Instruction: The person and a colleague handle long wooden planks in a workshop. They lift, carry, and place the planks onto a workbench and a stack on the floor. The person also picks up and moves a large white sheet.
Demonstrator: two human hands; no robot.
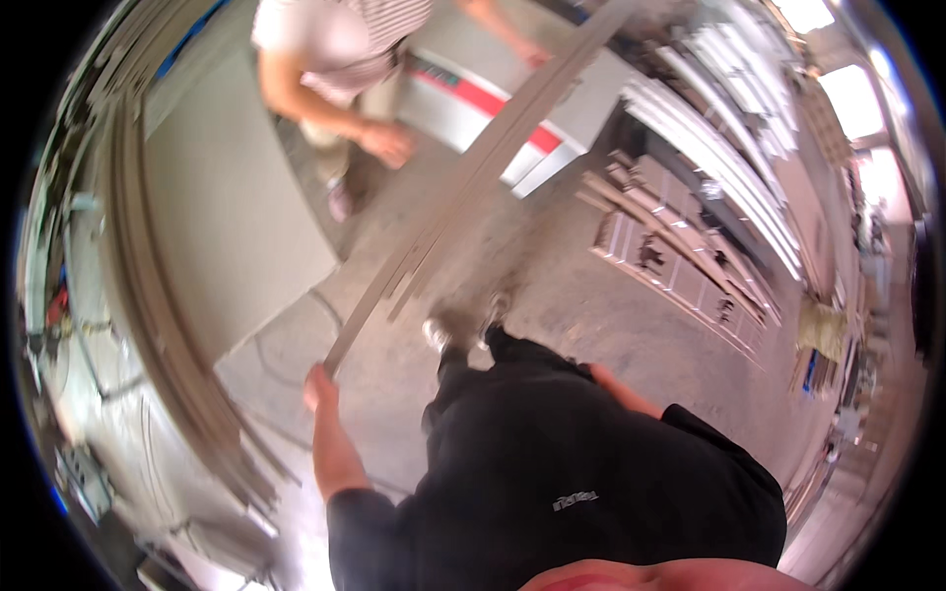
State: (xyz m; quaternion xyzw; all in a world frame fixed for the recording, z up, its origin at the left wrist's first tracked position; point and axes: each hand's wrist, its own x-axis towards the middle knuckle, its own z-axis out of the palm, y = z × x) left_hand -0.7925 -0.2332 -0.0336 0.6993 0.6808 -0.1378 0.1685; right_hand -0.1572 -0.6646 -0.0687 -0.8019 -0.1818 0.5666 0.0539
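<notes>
Your handling of the long, flat, grey-brown strips [468,182] looks partway done: their near end is up in your left hand [320,387], its fingers closed around it, and setting them down seems left to do. They slant past the right-hand corner of the broad, smooth, pale-grey sheet [222,212] and across the white, red-banded, boxy cabinet [439,116]. Your right hand [602,378] is mostly hidden by your hip; I can't tell its fingers' state. The strips look matt, slender, with staggered ends.

Grayish-brn flr [537,251], smudged; windows [852,101] upper R, v. bright.
</notes>
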